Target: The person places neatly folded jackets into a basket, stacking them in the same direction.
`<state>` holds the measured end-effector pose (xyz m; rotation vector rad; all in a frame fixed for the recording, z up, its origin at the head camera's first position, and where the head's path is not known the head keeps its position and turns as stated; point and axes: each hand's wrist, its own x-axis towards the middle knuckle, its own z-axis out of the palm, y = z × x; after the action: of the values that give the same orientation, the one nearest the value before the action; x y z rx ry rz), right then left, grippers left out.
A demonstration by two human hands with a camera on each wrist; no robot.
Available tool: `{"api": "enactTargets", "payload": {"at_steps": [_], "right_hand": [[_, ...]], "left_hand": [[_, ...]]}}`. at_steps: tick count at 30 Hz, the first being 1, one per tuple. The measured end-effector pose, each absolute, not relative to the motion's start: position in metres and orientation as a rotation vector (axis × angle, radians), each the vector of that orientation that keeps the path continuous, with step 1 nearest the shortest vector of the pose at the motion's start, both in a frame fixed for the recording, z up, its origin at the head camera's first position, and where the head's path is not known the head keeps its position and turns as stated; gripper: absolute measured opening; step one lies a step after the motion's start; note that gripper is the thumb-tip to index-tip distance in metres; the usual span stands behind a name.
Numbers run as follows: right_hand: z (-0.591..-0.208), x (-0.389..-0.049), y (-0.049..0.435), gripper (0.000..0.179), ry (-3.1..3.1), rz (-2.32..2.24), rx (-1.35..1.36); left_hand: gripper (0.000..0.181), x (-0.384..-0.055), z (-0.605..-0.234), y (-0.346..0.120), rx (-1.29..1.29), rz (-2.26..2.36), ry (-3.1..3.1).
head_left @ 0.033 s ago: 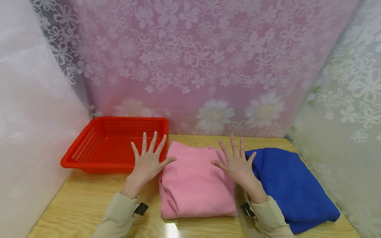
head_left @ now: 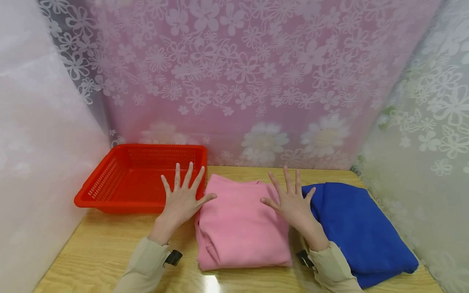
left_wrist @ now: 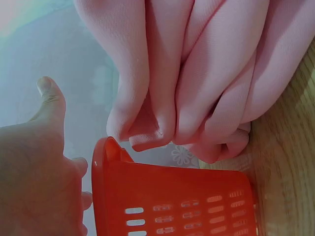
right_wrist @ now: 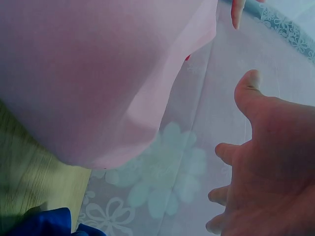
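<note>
A folded pink garment lies on the wooden table between the two hands; its stacked, rounded folds show in the left wrist view. The left hand, fingers spread wide, hovers between the red basket and the garment's left side, holding nothing. Over the garment's right side the right hand is held up, also with fingers spread and nothing in it. A folded blue garment lies to the right, partly behind the right hand and forearm in the head view.
The red basket, with slotted walls, stands at the table's back left, close to the pink garment. A pink floral curtain hangs behind the wooden table. Pale sheets flank both sides. Each wrist wears a small black device.
</note>
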<state>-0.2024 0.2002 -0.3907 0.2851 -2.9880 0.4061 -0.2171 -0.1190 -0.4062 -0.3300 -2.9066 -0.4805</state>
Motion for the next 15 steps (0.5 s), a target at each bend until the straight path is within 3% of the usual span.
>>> {"api": "enactTargets", "payload": {"at_steps": [15], "right_hand": [[-0.390, -0.218, 0.212, 0.086, -2.986, 0.407, 0.323]], "left_hand": [[0.094, -0.224, -0.406, -0.112, -0.317, -0.446, -2.876]]}}
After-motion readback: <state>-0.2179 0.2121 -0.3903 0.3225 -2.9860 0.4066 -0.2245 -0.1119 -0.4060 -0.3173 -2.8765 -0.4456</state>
